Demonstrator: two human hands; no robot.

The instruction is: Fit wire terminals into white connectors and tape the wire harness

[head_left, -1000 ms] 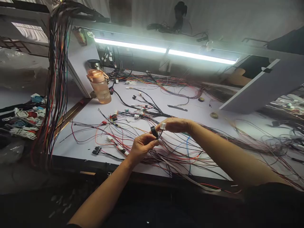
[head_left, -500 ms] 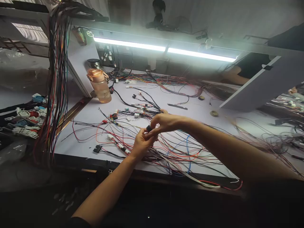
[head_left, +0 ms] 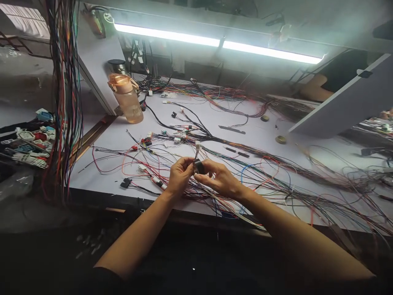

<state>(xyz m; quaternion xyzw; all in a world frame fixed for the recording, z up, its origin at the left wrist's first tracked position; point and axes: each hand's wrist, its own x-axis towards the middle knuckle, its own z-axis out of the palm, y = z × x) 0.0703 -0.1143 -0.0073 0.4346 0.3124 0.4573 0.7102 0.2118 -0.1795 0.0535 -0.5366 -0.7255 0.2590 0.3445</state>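
My left hand (head_left: pixel 178 175) and my right hand (head_left: pixel 218 179) meet above the near part of the white bench (head_left: pixel 215 123). Both pinch a small black tape roll (head_left: pixel 199 166) held between them. A thin wire bundle rises from the roll to a white connector (head_left: pixel 197 145) just above my fingers. Beneath my hands lies a tangle of coloured wires (head_left: pixel 233 192) spread over the bench.
An orange water bottle (head_left: pixel 126 98) stands at the back left. Hanging wires (head_left: pixel 63 94) drape at the left beside a pile of plastic connectors (head_left: pixel 29 143). Tape rolls (head_left: pixel 280 139) lie at the right. A tilted white board (head_left: pixel 346 102) and another person's arm (head_left: pixel 316 88) are at the far right.
My right hand has come back toward me, now beside the left hand. The white connector now stands above the tape roll. The view has tilted down.
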